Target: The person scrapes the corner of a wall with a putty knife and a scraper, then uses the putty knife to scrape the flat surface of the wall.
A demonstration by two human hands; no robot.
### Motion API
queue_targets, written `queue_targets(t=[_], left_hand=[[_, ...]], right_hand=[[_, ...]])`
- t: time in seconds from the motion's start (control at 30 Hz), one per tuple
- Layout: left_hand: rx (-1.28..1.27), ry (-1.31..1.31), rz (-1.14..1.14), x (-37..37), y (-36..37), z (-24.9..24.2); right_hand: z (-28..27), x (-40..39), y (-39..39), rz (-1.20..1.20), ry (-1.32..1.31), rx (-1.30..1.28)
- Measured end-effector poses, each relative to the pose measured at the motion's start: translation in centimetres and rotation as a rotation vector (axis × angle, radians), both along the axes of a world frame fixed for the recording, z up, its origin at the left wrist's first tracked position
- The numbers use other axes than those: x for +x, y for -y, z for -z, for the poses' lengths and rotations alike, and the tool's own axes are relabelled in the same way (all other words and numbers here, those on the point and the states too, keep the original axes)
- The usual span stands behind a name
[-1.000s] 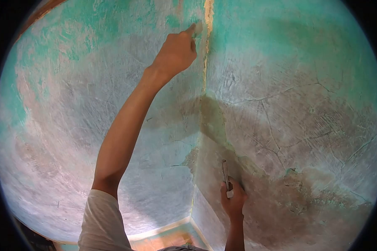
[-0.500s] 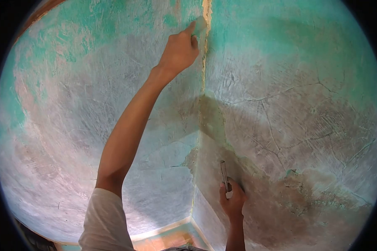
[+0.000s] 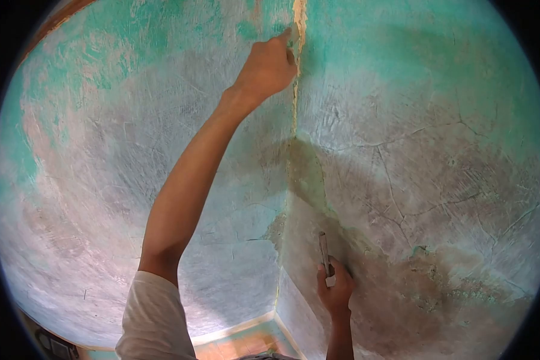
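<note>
Nearest to my head camera, I read a pale sleeve [image 3: 155,315] at the lower left, covering the upper part of the left arm. The bare left forearm [image 3: 183,186] extends from it, up and to the right.

Right hand [image 3: 336,288]: positioned low, right of the corner. Thumb and fingers are clamped on a slim grey stick [image 3: 324,249]. The stick stands nearly upright, its upper end projecting above the grip and leaning slightly left. I cannot confirm from my station whether it touches the wall behind it.

Left hand [image 3: 270,65]: raised high, well apart from the right hand. The index finger is extended toward the corner; the thumb points down beside it. I cannot tell whether anything is held beneath the fingers.

Behind the hands, I register two walls meeting at the corner. The left wall [image 3: 90,198] is grey and scuffed, with green paint along its upper part. The right wall [image 3: 426,150] is green above and brownish grey below, crossed by branching cracks. A ragged yellowish strip [image 3: 299,36] runs down the upper corner, just beside the left hand. Below, at the foot of the corner, I note an orange-toned floor [image 3: 237,348] with a pale border.
</note>
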State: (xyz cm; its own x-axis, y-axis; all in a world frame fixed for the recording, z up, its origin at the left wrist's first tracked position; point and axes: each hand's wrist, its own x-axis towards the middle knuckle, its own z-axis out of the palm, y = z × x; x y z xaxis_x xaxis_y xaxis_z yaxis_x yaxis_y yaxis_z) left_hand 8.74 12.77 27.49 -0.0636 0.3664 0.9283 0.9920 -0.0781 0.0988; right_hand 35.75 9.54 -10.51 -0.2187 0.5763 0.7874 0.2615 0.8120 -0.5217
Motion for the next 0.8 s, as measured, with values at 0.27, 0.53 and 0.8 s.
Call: queue_targets(t=[0.27, 0.53, 0.8], left_hand=[[0.040, 0.023, 0.084, -2.4, 0.8, 1.0], [-0.039, 0.096, 0.057, -2.2, 2.3, 0.4], [-0.083, 0.135, 0.023, -0.5, 0.5, -0.2]], right_hand=[[-0.7, 0.1, 0.1, -0.012, 0.022, 0.029], [0.1, 0.5, 0.0, -0.036, 0.015, -0.004], [-0.1, 0.1, -0.2, -0.030, -0.009, 0.019]])
